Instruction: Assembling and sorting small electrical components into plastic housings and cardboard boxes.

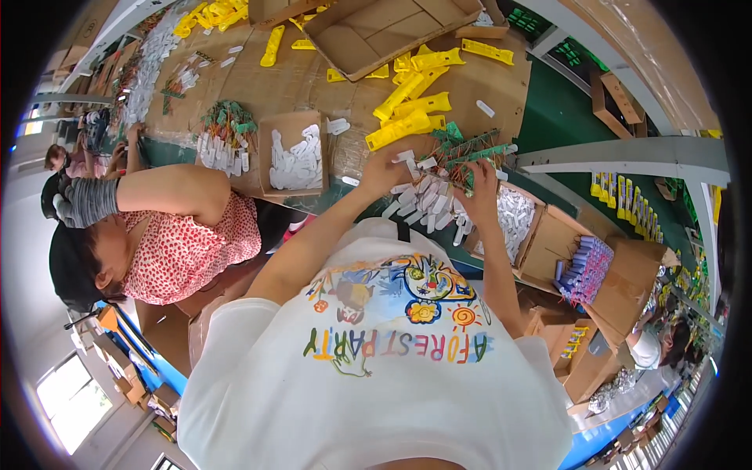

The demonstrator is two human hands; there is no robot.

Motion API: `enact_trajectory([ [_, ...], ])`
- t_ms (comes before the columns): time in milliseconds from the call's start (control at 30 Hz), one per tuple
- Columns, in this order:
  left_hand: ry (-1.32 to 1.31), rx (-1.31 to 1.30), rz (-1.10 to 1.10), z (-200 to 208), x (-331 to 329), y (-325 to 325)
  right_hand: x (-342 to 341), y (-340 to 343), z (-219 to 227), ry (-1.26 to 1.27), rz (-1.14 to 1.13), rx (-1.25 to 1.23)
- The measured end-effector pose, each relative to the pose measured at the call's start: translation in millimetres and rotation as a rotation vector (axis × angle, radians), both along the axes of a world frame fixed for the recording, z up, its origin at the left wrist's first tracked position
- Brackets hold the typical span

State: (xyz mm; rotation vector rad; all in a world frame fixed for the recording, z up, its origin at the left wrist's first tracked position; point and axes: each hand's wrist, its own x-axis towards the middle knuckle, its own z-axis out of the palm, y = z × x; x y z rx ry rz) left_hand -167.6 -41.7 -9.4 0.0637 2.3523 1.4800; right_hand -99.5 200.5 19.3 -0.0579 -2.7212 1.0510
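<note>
Bare arms (313, 243) reach up past the white shirt (376, 392) and lean in toward each other, so both hands are close but not touching. The left hand (382, 174) has its fingertips right by a small white piece and the right hand (479, 190) bends its fingers down by the green boards (470, 147) with wires, but I can't tell if either one grips anything. White pieces (427, 200) lie in a heap between the hands, and past them are yellow cases (415, 102) and a big cardboard tray (368, 35).
</note>
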Motion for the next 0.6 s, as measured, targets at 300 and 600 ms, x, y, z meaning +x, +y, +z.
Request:
enact_trajectory([
  [300,0.73,-0.359,0.226,40.7,-127.2,4.7,11.0,-6.3,93.1,-0.019,0.21,0.177],
  [600,0.471,-0.795,-0.246,5.2,-190.2,-30.8,26.4,-16.7,204.8,0.208,-0.048,-0.092],
])
